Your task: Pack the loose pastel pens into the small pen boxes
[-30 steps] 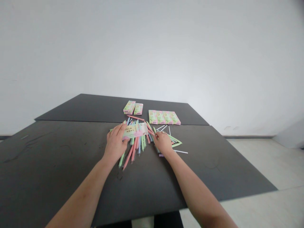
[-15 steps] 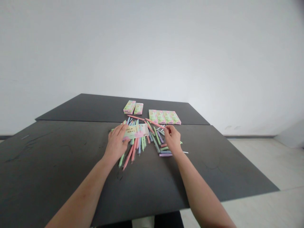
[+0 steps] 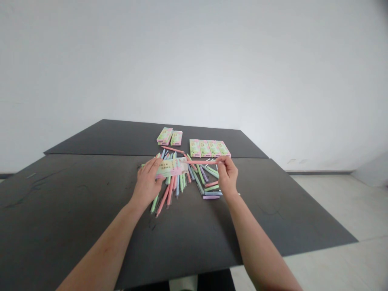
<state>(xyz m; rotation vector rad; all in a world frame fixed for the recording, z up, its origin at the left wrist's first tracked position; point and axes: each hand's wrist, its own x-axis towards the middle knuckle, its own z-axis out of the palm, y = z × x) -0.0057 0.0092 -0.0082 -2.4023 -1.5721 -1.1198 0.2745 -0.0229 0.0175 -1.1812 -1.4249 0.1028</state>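
Observation:
My left hand (image 3: 147,180) is closed around a pink, green and yellow printed pen box (image 3: 172,167), its end facing right. In the pinched fingers of my right hand (image 3: 227,174) is a pink pen (image 3: 201,162), lying level, with its left tip at the box's right end. Whether the tip is inside the box I cannot tell. Under and around the box spreads a pile of green, pink and blue pens (image 3: 171,192). More pens, among them a purple one (image 3: 211,197), lie below my right hand.
Behind the pens, a row of several printed boxes (image 3: 209,148) stands at the right. Two more groups of boxes (image 3: 164,136) sit further left. The dark table (image 3: 91,210) has a seam across it, with a pale wall (image 3: 194,60) behind.
My right hand has moved slightly right, swinging the pink pen from a slant to level and bringing its tip to the box's end. My left hand has stayed with the box.

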